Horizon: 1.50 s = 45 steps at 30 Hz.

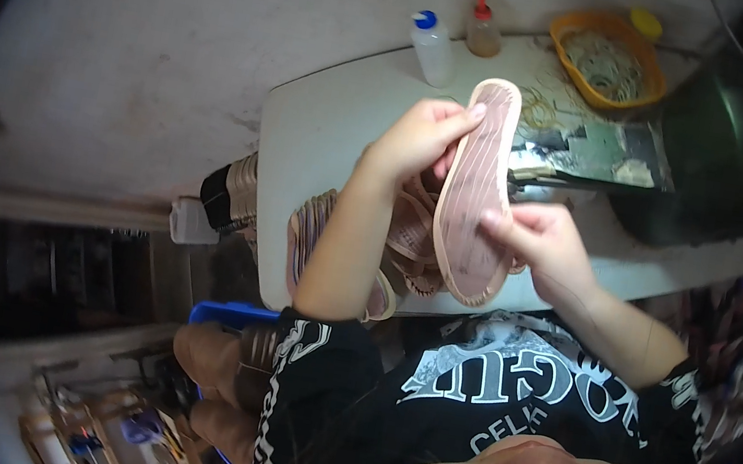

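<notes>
I hold up a long pinkish-brown insole (475,190) with thin pale lines across it and a beige edge, tilted over the table. My left hand (423,138) grips its narrower far part at the left edge, thumb on the face. Lower down, my right hand (544,248) pinches the right edge of the wider near part, its thumb pressed on the surface. Behind the insole lie brown strap-like pieces (413,227), partly hidden. A row of striped soles (313,223) stands left of them, half covered by my left forearm.
Along the back of the white table (308,139) stand a clear bottle with a blue cap (431,52) and a red-nozzled bottle (484,36). An orange basket (627,105) holds pale loops. At right are a worn green plate (603,152) and a large dark-green container (691,176).
</notes>
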Motion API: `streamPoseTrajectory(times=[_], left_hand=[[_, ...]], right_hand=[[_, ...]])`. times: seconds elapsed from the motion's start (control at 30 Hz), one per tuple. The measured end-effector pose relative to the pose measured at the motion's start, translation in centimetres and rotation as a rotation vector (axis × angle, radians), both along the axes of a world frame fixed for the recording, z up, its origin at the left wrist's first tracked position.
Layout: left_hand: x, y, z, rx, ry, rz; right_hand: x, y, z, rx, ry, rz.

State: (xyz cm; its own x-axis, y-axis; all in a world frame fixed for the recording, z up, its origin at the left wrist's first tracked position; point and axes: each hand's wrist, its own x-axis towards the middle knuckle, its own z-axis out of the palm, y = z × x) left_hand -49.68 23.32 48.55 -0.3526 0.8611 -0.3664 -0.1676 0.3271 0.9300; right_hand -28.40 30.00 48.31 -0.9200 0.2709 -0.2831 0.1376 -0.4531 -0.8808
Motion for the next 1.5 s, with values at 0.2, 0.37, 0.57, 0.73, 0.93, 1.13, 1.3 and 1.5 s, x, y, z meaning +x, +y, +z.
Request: streamPoseTrajectory(times=[0.2,0.37,0.57,0.73,0.93,1.13,1.3,1.5], left_hand=[[6.7,-7.8,-1.2,0.479,-0.113,0.422],[5.1,-12.5,-5.0,0.434,0.224,0.734],[2.3,-16.3,-9.2,-0.049,0.616,0.883],[10.0,-16.7,-12.1,-0.793,1.305,0.304],[8.7,-16.8,-12.5,-0.601,1.366,0.493],[6.3,-17.3,-10.2,0.191,0.831,1.124],[12.9,-12.5,-5.5,0.485,1.174,0.703],[12.7,-9.6,-7.3,0.832,1.154,0.264]], right_hand=[[1.4,-3.9,-1.5,0.315,0.173,0.210],[0.9,-5.4,-2.3,0.739,0.137,0.349],[-6.5,-3.4,-7.9,1.291,0.358,0.081],[-6.3,-5.0,-12.0,1.319,0.198,0.044],[-5.2,-7.2,-12.5,1.412,0.247,0.128],[-4.6,-4.8,-12.8,1.170,0.340,0.283],[-4.2,-2.3,-10.0,-0.001,0.478,0.495],[-0.8,-0.2,-5.0,0.064,0.344,0.355]])
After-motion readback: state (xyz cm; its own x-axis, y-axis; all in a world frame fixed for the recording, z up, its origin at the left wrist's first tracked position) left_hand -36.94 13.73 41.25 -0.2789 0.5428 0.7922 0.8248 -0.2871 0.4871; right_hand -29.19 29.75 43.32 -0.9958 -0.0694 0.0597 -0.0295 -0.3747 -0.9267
